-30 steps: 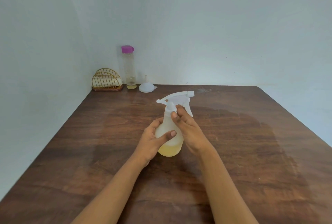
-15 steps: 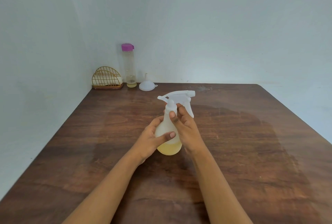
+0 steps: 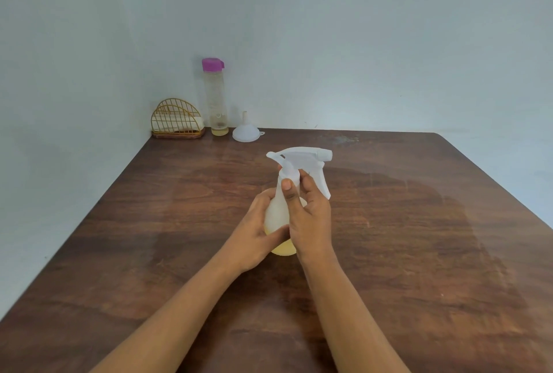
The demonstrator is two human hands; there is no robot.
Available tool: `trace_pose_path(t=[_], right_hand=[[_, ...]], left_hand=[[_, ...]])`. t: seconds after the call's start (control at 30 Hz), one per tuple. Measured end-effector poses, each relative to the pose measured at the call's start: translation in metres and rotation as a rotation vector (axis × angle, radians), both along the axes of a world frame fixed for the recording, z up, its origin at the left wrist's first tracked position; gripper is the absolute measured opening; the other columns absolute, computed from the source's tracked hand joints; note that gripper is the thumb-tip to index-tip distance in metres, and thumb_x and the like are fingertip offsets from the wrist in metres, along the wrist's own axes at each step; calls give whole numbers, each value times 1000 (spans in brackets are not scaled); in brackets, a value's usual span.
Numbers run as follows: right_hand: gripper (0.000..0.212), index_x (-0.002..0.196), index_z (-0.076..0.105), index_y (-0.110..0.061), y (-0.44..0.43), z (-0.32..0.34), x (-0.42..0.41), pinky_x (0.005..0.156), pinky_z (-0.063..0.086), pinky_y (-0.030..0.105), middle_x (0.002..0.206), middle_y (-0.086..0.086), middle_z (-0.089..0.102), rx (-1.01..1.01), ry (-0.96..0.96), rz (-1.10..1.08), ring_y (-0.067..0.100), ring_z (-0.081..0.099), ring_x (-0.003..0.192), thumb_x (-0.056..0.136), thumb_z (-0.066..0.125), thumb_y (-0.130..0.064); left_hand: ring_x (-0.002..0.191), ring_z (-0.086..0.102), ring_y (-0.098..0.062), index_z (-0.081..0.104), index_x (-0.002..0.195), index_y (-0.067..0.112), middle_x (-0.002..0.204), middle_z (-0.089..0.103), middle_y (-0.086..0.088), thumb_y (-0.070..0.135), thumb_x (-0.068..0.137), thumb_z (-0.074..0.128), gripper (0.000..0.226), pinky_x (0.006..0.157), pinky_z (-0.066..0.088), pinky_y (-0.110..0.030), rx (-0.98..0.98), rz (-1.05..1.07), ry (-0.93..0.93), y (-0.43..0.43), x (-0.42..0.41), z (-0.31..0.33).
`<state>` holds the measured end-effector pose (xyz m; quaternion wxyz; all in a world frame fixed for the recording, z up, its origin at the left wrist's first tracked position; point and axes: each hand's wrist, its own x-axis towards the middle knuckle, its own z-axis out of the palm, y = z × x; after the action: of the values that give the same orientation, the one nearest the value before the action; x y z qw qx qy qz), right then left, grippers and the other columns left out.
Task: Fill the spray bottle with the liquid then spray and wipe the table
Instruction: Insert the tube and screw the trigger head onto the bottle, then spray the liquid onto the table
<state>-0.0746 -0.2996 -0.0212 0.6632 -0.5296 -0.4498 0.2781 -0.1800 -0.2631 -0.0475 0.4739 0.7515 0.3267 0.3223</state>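
Note:
A translucent white spray bottle (image 3: 276, 211) with yellowish liquid in its base stands upright on the brown wooden table (image 3: 419, 238), its white trigger head (image 3: 305, 155) pointing right. My left hand (image 3: 254, 238) grips the bottle's body from the left. My right hand (image 3: 308, 217) holds the neck just below the trigger head, thumb and fingers curled round it. A tall clear bottle (image 3: 216, 97) with a purple cap stands at the back left with a little yellow liquid at its bottom.
A white funnel (image 3: 246, 130) sits upside down beside the tall bottle. A gold wire holder (image 3: 177, 120) with a folded cloth in it stands in the back left corner against the wall. Walls bound the table at the back and left.
The bottle and both hands stay in nearly the same place. My right hand's fingers have shifted round the neck, and the trigger head has turned slightly.

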Motion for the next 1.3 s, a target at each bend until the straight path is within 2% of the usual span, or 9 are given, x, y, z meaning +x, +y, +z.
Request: trace_pose_path(t=[0.17, 0.27, 0.47, 0.57, 0.63, 0.77, 0.9, 1.13, 1.3], right_hand=[[24, 90, 58, -58, 4, -6, -9, 85, 54, 31, 110, -9, 64, 40, 11, -133, 7, 62, 102, 72, 55, -72], [28, 96, 57, -50, 1, -3, -6, 86, 54, 32, 104, -17, 64, 11, 32, -91, 4, 62, 99, 72, 56, -64], [21, 94, 58, -43, -11, 8, 1, 72, 48, 14, 90, -23, 65, -13, 125, -25, -7, 63, 86, 82, 69, -30], [21, 89, 62, -38, -14, 7, -4, 69, 49, 14, 79, -21, 69, 59, 165, -127, -8, 64, 80, 78, 73, -23], [18, 88, 64, -38, -17, 3, -9, 73, 54, 29, 78, -15, 70, 76, 137, -228, 1, 66, 80, 76, 75, -32], [53, 108, 63, -23, -29, -3, -16, 80, 54, 47, 92, 0, 68, 10, 2, -237, 17, 66, 89, 75, 61, -64], [64, 149, 21, -29, -60, -15, -4, 104, 37, 19, 142, -18, 39, -56, -399, 26, -5, 40, 127, 93, 47, -48], [34, 121, 61, -20, -59, 22, 51, 86, 54, 31, 111, -6, 68, -100, -199, 94, 7, 64, 99, 88, 65, -24], [23, 104, 63, -22, -64, 17, 49, 82, 56, 35, 99, -6, 71, -94, -180, 85, 11, 67, 92, 83, 71, -28]], left_hand=[[119, 45, -1, 29, 131, 40, 134, 39, 14, 20, 87, 65, 60, 90, 41, -8, 74, 68, -2, -6, 4, -3], [119, 43, 2, 29, 130, 41, 134, 37, 15, 22, 87, 65, 59, 89, 40, -5, 38, 52, 2, -8, 4, 1], [145, 9, -8, 12, 144, 47, 157, 6, 15, 55, 77, 63, 85, 118, 18, -41, -12, 46, 77, -13, -7, 7], [140, 25, -7, 22, 142, 46, 149, 26, 13, 34, 81, 72, 79, 114, 27, -35, 38, 264, -68, -33, -8, 3], [133, 36, -4, 27, 139, 45, 141, 34, 14, 20, 79, 74, 80, 110, 36, -34, 143, 262, -33, -46, -7, -2], [127, 38, 0, 25, 144, 35, 145, 25, 14, 25, 80, 69, 79, 92, 38, -17, 215, 193, 85, -51, 0, -7], [116, 44, 5, 37, 131, 39, 131, 40, 22, 41, 77, 67, 63, 83, 41, -11, 243, 112, 94, -38, 5, 1], [120, 44, 5, 27, 125, 57, 134, 42, 20, 31, 66, 86, 87, 101, 41, -24, 34, -272, 216, -12, -1, 13], [120, 34, -9, 18, 128, 44, 130, 29, 13, 59, 46, 83, 106, 101, 40, -32, -27, 130, 146, -45, 5, 3]])
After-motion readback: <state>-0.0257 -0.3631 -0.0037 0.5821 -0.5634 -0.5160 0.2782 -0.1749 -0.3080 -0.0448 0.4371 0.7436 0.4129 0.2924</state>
